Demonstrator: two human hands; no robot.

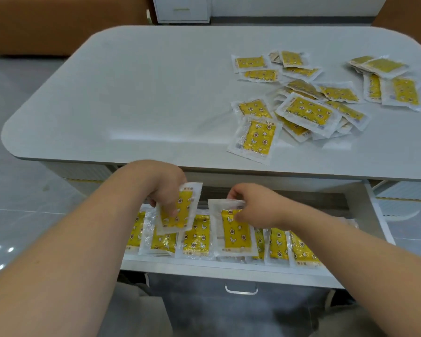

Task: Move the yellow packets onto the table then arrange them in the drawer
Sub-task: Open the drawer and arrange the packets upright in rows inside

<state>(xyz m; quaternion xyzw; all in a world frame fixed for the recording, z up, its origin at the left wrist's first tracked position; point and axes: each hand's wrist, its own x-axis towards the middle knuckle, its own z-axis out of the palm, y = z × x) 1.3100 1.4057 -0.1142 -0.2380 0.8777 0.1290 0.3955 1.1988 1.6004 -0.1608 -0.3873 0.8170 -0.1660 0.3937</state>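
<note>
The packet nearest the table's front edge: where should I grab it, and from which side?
I'd pinch the packet by its clear sealed border on the near edge, coming in from the table's front. It lies flat, and that edge is free; its far side crowds the pile.

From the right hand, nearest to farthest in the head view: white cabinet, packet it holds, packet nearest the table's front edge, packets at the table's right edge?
1. held packet, in the right hand, over the drawer.
2. front-edge packet, on the table, beyond.
3. right-edge packets, far right.
4. white cabinet, across the room.
</note>
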